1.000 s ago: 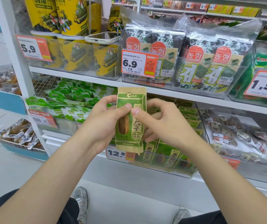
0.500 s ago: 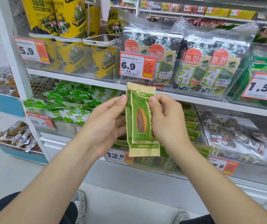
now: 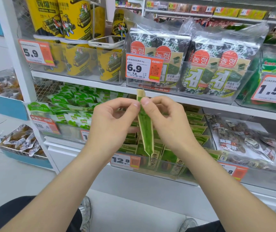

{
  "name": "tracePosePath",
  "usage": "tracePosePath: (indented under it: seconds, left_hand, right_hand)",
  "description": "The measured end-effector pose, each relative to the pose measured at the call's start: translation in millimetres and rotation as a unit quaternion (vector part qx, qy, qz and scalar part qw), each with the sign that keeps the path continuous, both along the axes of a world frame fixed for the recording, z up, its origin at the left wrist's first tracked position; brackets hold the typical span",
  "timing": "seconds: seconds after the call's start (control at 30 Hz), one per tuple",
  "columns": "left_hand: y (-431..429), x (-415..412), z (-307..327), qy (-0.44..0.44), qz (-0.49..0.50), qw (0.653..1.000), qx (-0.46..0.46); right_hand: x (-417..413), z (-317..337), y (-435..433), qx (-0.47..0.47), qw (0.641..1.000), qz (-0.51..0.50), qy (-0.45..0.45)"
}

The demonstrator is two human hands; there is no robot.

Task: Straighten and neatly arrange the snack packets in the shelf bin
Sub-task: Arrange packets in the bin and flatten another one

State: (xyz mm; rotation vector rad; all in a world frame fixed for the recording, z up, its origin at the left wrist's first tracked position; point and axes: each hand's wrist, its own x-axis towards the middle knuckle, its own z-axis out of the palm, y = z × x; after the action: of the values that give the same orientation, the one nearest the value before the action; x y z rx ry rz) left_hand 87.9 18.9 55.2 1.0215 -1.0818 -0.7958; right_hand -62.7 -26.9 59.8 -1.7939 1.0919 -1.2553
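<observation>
Pinched by both hands (image 3: pixel 112 124) (image 3: pixel 169 124) — green packet (image 3: pixel 146 131) edge-on, upright; bin (image 3: pixel 167 174) below.

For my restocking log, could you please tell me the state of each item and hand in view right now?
green packet, upright, edge-on to the camera, pinched near its top by both hands.
left hand, pinching the packet between thumb and forefinger.
right hand, pinching the same spot from the other side.
packets in the bin, standing in rows.
phone, lying flat on a yellow canister.
seaweed packs, upright.
</observation>
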Motion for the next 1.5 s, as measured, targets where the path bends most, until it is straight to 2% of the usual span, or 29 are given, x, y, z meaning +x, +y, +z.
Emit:
tracePosePath:
  seconds: [0.07, 0.17, 0.23, 0.3, 0.37, 0.43, 0.53, 0.6, 0.7, 0.83, 0.93, 1.07, 1.33, 1.5]
  left_hand:
    - [0.1, -1.3, 0.8, -0.004, -0.012, 1.0, -0.009]
    - [-1.3, -1.4, 1.7, -0.002, -0.028, 1.0, -0.007]
    - [-1.6, -1.6, 2.8, 0.009, -0.041, 0.999, 0.003]
    - [-1.9, -1.6, 4.3, 0.023, -0.054, 0.998, 0.016]
    - [-3.0, -1.0, 4.2, 0.037, -0.066, 0.997, 0.028]
    - [-4.9, 0.6, 2.9, 0.051, -0.061, 0.996, 0.031]
    - [-7.1, 5.6, 2.1, 0.091, -0.029, 0.995, 0.019]
    - [-8.5, 9.4, 2.1, 0.125, -0.007, 0.992, 0.01]
    - [-8.4, 11.6, 4.5, 0.148, 0.0, 0.989, 0.009]
    - [-6.0, 8.8, 2.5, 0.099, -0.079, 0.99, 0.063]
    - [-3.2, 7.1, 1.1, 0.102, -0.136, 0.979, 0.11]
    - [1.0, 11.7, 2.9, 0.058, -0.158, 0.978, 0.128]
    - [1.0, 9.0, 0.9, 0.062, -0.141, 0.979, 0.133]
    - [1.6, 12.2, 3.6, 0.064, -0.158, 0.976, 0.14]
  right_hand:
    - [-0.5, 2.2, 1.7, 0.028, 0.998, 0.034, -0.051]
    - [1.7, 5.3, 4.7, 0.146, 0.973, 0.09, -0.157]
    - [3.6, 5.3, 6.1, 0.195, 0.956, 0.106, -0.191]
    - [5.1, 3.6, 6.0, 0.2, 0.953, 0.104, -0.202]
    - [5.0, 2.1, 5.3, 0.17, 0.963, 0.101, -0.183]
    - [2.2, 2.2, 4.9, 0.124, 0.979, 0.103, -0.123]
    - [-6.5, 4.1, 5.1, 0.096, 0.988, 0.109, 0.044]
    - [-10.6, 3.2, 4.7, 0.109, 0.982, 0.104, 0.112]
    - [-12.0, 1.4, 1.7, 0.092, 0.99, 0.076, 0.078]
    - [-10.1, 0.4, -1.0, 0.02, 0.997, 0.061, 0.034]
    - [-9.3, -0.3, 0.5, -0.02, 0.997, 0.062, 0.044]
    - [-11.3, -2.7, -5.8, -0.036, 0.999, 0.025, 0.024]
    - [-17.0, -6.1, -9.4, -0.095, 0.986, 0.036, 0.135]
    - [-21.8, -2.5, -14.1, -0.102, 0.985, 0.027, 0.137]
